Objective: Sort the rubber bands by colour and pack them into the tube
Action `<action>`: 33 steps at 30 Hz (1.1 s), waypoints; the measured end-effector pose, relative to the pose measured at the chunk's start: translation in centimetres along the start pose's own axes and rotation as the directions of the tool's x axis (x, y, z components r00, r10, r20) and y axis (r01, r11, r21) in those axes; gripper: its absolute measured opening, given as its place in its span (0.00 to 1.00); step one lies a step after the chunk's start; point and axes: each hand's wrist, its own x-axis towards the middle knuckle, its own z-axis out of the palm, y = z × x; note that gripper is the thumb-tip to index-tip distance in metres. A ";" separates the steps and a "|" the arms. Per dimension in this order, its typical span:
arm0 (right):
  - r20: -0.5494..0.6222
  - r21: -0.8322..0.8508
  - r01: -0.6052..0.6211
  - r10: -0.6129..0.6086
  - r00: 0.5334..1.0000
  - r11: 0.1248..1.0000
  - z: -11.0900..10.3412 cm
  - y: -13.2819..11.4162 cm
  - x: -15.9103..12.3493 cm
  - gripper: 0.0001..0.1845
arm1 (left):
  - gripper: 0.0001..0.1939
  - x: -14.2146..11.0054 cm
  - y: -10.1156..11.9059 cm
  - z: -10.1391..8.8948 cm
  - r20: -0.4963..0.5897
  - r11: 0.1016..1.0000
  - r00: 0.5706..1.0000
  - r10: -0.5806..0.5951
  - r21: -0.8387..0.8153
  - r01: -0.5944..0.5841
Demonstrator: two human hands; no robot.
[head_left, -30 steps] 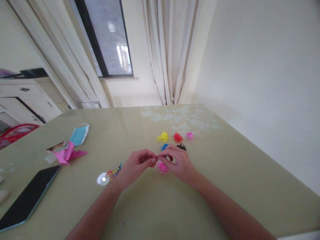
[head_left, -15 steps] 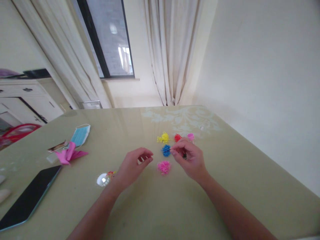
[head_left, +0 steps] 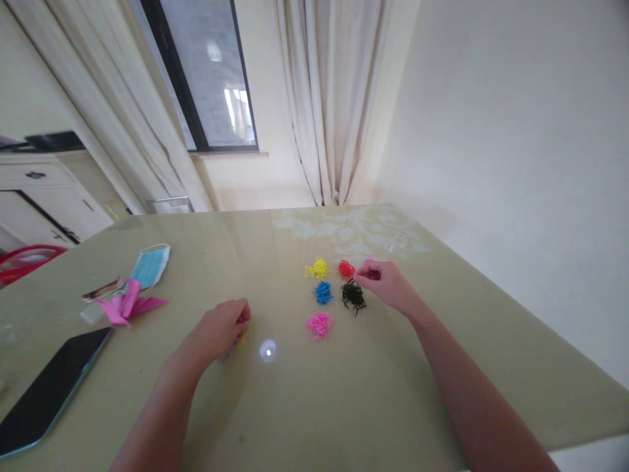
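My left hand (head_left: 220, 331) is lowered to the table at the left, fingers curled down over a small mixed-colour heap that it mostly hides. What its fingertips grip, if anything, I cannot make out. Thumb and forefinger of my right hand (head_left: 390, 285) are pinched together just above the black pile (head_left: 354, 296); anything between them is too small to tell. Sorted by colour, piles of what look like small rubber bands lie nearby: yellow (head_left: 318, 267), red (head_left: 346, 269), blue (head_left: 323, 293) and pink (head_left: 319, 326). A pink object (head_left: 368, 261) is mostly hidden behind my right hand.
To the left lie a black-screened tablet (head_left: 54, 387), a pink folded-paper figure (head_left: 128, 305) and a blue face mask (head_left: 150, 265). A bright round light spot shows on the glossy table (head_left: 295, 406). The wall (head_left: 515, 164) runs along the right side.
My left hand has moved left and down onto the mixed heap. My right hand has shifted slightly right and up, uncovering the black pile. The view has turned a little.
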 end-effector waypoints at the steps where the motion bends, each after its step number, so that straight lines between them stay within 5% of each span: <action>1: 0.012 -0.017 -0.015 0.015 1.000 1.000 0.2 0.4 0.0 0.13 | 0.07 0.1 -0.2 0.1 -0.013 1.000 1.000 -0.003 0.004 0.003; 7: 0.088 -0.037 -0.063 0.066 0.994 0.997 0.7 1.8 0.1 0.10 | 0.09 0.5 -0.8 0.5 -0.124 0.999 0.992 0.011 0.035 -0.006; 14: 0.049 -0.119 -0.001 0.007 0.999 0.993 0.2 2.3 0.2 0.06 | 0.05 0.9 0.7 -0.1 -0.229 0.961 0.971 0.069 -0.245 -0.126; 16: -0.022 -0.128 0.042 -0.045 0.999 0.991 0.7 1.3 0.1 0.08 | 0.05 1.0 1.6 -0.3 -0.289 0.862 0.952 0.103 -0.452 -0.231; 19: -0.083 -0.058 0.124 -0.129 0.988 0.991 2.3 -1.2 -0.6 0.10 | 0.12 0.6 3.5 -0.5 -0.330 0.586 0.941 0.070 -0.750 -0.307; 23: -0.036 0.137 0.257 -0.255 0.966 0.957 4.6 -5.0 -2.2 0.11 | 0.15 -0.5 6.4 -0.3 -0.296 0.302 0.952 0.080 -0.903 -0.306; 27: -0.020 0.212 0.373 -0.377 0.926 0.903 5.8 -7.3 -3.8 0.11 | 0.14 -1.1 7.9 0.5 -0.270 0.203 0.955 0.124 -0.935 -0.290; 33: -0.029 0.256 0.363 -0.368 0.929 0.896 6.1 -7.6 -4.3 0.08 | 0.12 -1.1 8.2 1.2 -0.237 0.188 0.953 0.188 -0.944 -0.271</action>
